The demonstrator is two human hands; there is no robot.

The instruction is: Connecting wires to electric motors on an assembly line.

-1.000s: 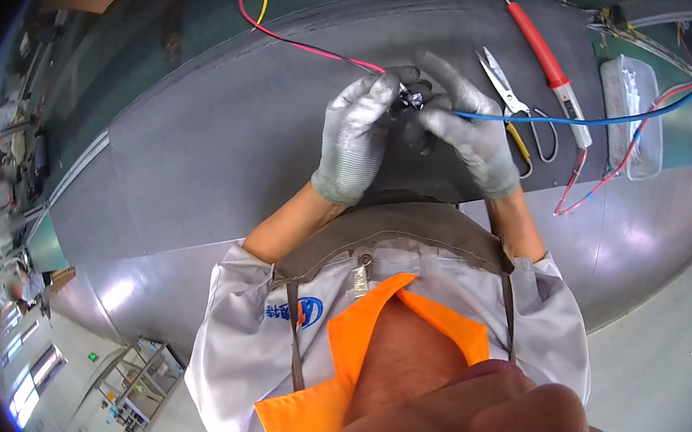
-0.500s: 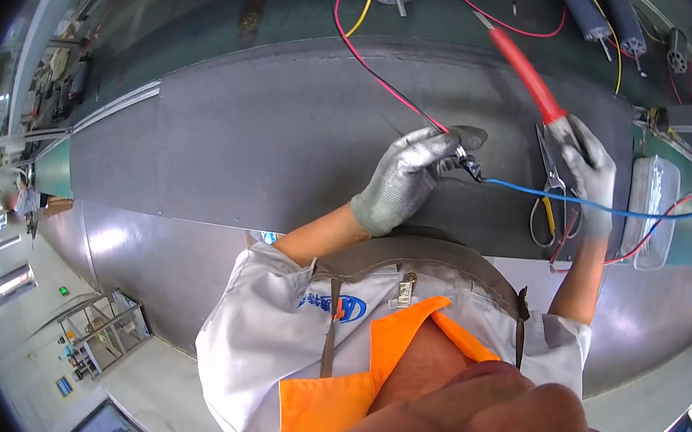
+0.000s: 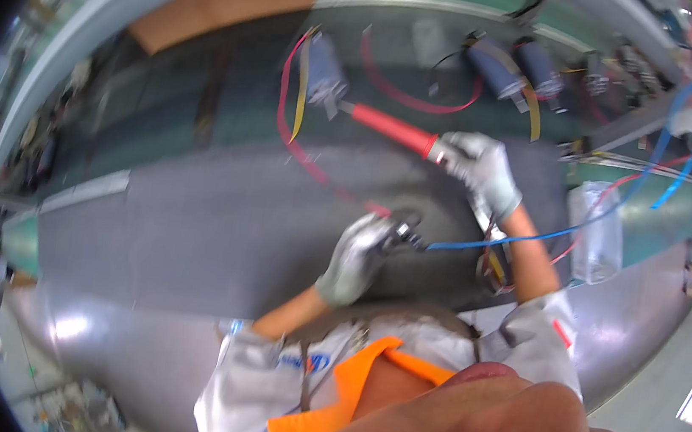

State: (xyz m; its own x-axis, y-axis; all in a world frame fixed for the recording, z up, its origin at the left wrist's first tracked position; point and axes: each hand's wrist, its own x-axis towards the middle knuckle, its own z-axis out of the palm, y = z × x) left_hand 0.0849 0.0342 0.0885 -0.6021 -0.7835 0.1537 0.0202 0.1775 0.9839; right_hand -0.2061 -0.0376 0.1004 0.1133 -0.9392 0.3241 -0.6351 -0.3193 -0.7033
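Observation:
My left hand (image 3: 356, 256), in a grey-coated glove, is closed on the end of the red motor lead (image 3: 305, 160) and a small dark clip (image 3: 406, 236). From the clip a blue wire (image 3: 492, 244) runs off to the right. My gloved right hand (image 3: 487, 174) grips a long red probe (image 3: 390, 129) with a metal tip. That tip is at the shaft end of a grey cylindrical motor (image 3: 322, 68); blur hides whether they touch. A yellow lead (image 3: 301, 96) also hangs from the motor. Scissors (image 3: 495, 267), partly hidden, lie by my right forearm.
Two more grey motors (image 3: 493, 65) (image 3: 539, 67) with leads lie at the back right of the bench. A clear plastic box (image 3: 595, 236) stands at the right edge. Brown cardboard (image 3: 225, 2) is at the back left, and a dark mat (image 3: 166, 221) covers the front.
My right hand has swung the red probe leftward, bringing its tip to the motor's shaft end. My left hand keeps hold of the lead and clip. The view has shifted, showing more of the back.

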